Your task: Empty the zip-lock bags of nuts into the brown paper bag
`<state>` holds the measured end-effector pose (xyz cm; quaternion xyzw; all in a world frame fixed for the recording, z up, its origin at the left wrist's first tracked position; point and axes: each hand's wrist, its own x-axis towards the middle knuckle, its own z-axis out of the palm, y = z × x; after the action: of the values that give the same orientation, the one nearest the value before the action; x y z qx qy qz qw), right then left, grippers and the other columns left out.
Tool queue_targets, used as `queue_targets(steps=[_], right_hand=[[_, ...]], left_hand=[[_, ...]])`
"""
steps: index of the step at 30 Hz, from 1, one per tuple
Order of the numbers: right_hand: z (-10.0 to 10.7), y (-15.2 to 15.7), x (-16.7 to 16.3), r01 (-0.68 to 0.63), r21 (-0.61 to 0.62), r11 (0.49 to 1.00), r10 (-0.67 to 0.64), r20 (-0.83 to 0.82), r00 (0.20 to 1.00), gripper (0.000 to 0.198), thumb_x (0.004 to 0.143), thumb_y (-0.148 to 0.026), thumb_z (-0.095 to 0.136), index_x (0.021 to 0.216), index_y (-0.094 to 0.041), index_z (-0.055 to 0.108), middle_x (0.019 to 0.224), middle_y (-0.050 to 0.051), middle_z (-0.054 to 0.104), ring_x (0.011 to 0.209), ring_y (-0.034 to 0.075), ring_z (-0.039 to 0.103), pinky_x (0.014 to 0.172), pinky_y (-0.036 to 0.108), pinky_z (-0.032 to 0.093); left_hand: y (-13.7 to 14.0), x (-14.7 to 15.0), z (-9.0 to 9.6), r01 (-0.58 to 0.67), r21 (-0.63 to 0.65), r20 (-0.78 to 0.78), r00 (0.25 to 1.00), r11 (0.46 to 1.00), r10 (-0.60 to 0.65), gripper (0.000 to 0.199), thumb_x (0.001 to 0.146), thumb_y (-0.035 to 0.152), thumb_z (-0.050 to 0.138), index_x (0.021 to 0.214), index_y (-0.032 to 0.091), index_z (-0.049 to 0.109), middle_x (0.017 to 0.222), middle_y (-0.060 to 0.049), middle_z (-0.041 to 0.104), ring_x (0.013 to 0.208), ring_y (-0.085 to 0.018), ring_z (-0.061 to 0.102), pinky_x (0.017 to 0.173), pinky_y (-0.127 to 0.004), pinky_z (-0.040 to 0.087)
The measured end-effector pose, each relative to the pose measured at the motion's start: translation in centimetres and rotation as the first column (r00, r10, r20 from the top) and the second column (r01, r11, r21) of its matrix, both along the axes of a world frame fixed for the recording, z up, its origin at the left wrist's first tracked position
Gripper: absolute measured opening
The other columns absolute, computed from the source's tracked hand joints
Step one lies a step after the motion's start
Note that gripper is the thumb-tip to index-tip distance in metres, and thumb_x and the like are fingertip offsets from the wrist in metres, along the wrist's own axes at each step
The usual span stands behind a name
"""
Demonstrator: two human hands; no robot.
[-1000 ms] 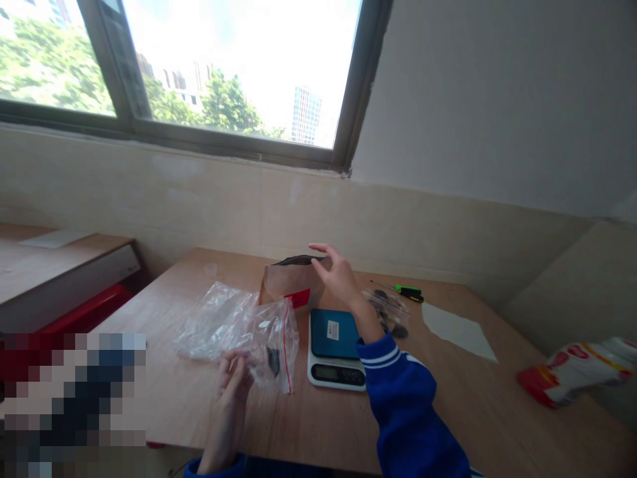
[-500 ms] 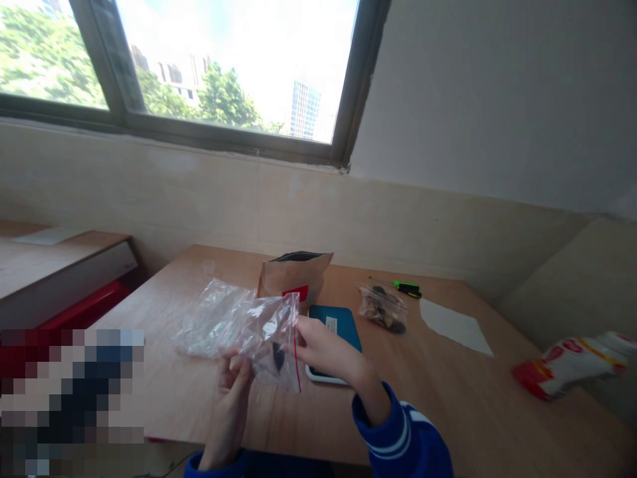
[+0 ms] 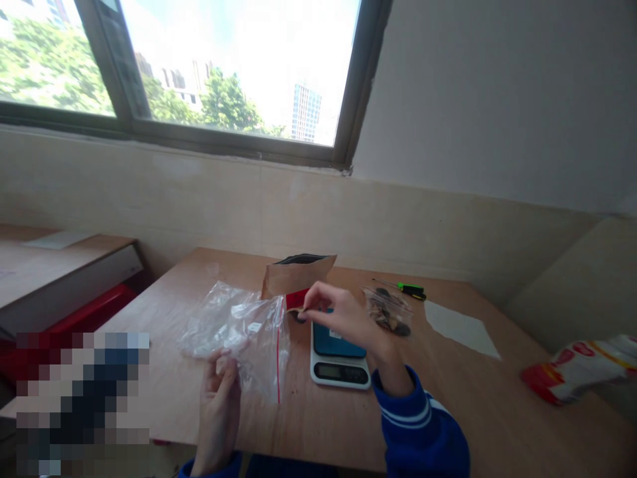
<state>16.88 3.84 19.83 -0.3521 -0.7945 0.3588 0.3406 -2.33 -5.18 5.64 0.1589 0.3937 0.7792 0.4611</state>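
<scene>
Plastic bag [image 3: 261,368], lower middle: I see the left hand [image 3: 219,392] pinch it, right hand [image 3: 343,317] pinch a dark bit [image 3: 297,317]; I'd grip gently.

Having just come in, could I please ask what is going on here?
The person's left hand holds a red-striped clear bag, while the right hand pinches a small dark piece beside it. An open brown pouch stands farther back, a blue-topped scale sits near the right hand, and a packet of dark and tan pieces lies right of the scale.
</scene>
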Motion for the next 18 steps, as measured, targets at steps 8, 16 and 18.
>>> queue_targets(steps=[8,16,18], right_hand=[[2.5,7.2,0.0,0.307,0.363,0.88,-0.275,-0.138,0.951,0.013,0.08,-0.032,0.066,0.083,-0.019,0.063,0.079,0.002,0.067,0.072,0.015,0.059,0.067,0.027,0.046],[0.2,5.7,-0.4,0.344,0.554,0.758,-0.35,-0.1,0.931,0.027,0.088,-0.026,0.057,0.114,-0.023,0.063,0.114,0.008,0.062,0.109,0.023,0.054,0.098,0.04,0.038],[-0.3,4.2,-0.9,0.342,0.473,0.812,-0.319,-0.129,0.939,0.023,0.092,-0.031,0.051,0.107,-0.021,0.065,0.108,0.007,0.064,0.103,0.021,0.057,0.093,0.036,0.042]], left_hand=[[-0.5,-2.3,-0.1,-0.011,-0.01,-0.003,1.0,1.0,0.011,0.043,0.061,0.038,0.081,0.095,0.028,0.056,0.105,0.002,0.07,0.066,-0.009,0.058,0.056,-0.018,0.048],[-0.5,-1.7,0.5,0.017,-0.007,0.007,1.0,1.0,-0.017,0.046,0.058,0.037,0.083,0.093,0.026,0.055,0.095,0.002,0.07,0.06,-0.007,0.053,0.054,-0.016,0.045],[-0.5,-1.5,0.6,0.017,-0.009,0.006,1.0,1.0,-0.017,0.046,0.058,0.038,0.083,0.093,0.026,0.054,0.094,0.001,0.07,0.064,-0.008,0.055,0.056,-0.017,0.046]])
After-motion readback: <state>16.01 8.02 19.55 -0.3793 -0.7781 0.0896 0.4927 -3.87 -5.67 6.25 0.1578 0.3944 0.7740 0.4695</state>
